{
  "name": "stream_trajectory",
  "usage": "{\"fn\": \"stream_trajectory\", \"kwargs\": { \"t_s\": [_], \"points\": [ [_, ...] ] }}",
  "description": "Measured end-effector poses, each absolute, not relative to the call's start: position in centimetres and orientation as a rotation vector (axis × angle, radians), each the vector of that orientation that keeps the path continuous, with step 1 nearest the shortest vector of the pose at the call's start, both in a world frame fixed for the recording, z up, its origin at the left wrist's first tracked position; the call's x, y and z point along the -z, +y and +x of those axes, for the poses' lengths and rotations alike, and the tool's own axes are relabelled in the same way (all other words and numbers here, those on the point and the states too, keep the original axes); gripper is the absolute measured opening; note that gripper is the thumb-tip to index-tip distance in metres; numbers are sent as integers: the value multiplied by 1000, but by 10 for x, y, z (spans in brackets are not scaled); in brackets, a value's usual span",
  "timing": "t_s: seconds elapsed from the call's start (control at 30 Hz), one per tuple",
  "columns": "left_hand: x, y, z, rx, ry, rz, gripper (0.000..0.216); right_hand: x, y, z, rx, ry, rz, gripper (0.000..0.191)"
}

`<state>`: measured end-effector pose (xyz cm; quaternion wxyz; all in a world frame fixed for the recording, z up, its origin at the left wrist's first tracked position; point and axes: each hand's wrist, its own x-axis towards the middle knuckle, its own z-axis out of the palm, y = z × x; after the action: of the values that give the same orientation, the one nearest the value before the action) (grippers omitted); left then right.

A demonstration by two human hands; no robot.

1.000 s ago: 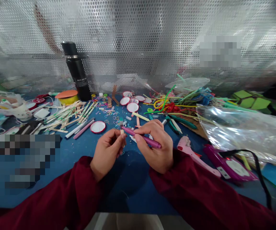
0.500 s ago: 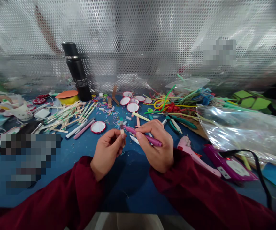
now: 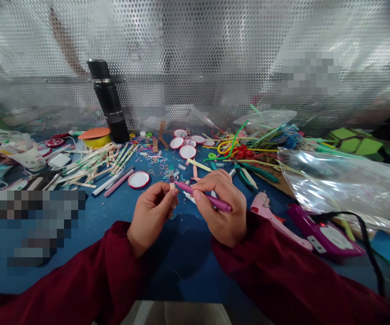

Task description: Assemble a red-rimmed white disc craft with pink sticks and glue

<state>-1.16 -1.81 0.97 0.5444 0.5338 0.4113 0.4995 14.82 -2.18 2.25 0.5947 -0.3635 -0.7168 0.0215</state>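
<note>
Blue tabletop spans the scene, its near edge running beneath two dark-red sleeves, with blue surface showing between the forearms. Above it, the left hand pinches a small flat stick between thumb and fingers; the stick stands roughly upright, teal at its top and greyish-purple lower down. Opposite, the right hand has thumb and fingers closed around a purple pen, slanted from near right to far left, across the stick's long axis. The pen's tip sits at the stick's right edge, closer to the left fingertips than the right; whether it touches, I cannot tell. Only a narrow gap parts the hands. Right of them lies a pink glue gun; farther left, a red-rimmed lid. Beyond are pliers at right, heaped sticks at left, a black bottle and perforated metal.
</note>
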Motion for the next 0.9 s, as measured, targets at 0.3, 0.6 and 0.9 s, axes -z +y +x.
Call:
{"fn": "stream_trajectory", "kwargs": {
  "t_s": [0.3, 0.6, 0.9],
  "points": [
    [-9, -16, -12, -1197, 978, 1293, 28, -23, -20, 148, -17, -1655, -848, 11],
    [-8, -17, -12, -1189, 968, 1299, 27, -21, -20, 149, -30, -1655, -847, 9],
    [-8, -18, -11, -1186, 980, 1290, 27, -21, -20, 149, -39, -1689, -822, 11]
  ]
}}
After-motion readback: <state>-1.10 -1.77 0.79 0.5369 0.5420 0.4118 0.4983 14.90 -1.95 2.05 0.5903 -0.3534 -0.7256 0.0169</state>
